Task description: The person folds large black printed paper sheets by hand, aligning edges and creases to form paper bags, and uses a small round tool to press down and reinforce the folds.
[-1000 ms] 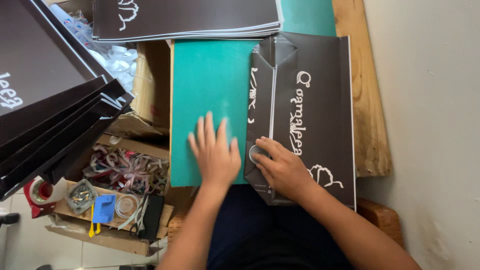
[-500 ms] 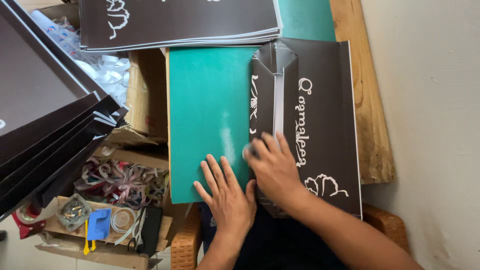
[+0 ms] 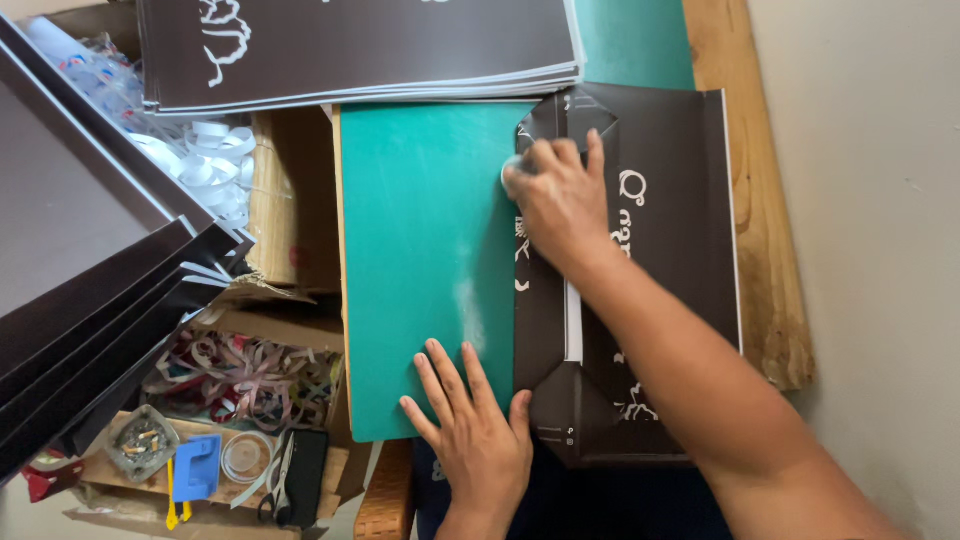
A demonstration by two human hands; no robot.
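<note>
A dark brown printed sheet (image 3: 670,240), folded with angled corner flaps, lies on the right part of a green cutting mat (image 3: 420,250). My right hand (image 3: 560,195) presses on the far end of the sheet's left fold, fingers curled over a small pale round tool (image 3: 511,174) that is mostly hidden. At the mat's near edge my left hand (image 3: 475,440) lies flat with fingers spread and holds nothing. Its thumb touches the sheet's near left corner.
A stack of flat brown sheets (image 3: 360,45) lies past the mat, with more brown stacks (image 3: 90,300) at the left. Paper strip scraps (image 3: 240,365) and an open box with scissors (image 3: 285,480) and a tape ring (image 3: 245,455) sit lower left. A wooden board (image 3: 760,200) borders the wall at right.
My right hand has slid along the fold from the near end to the far end. My left hand has drawn back to the mat's near edge.
</note>
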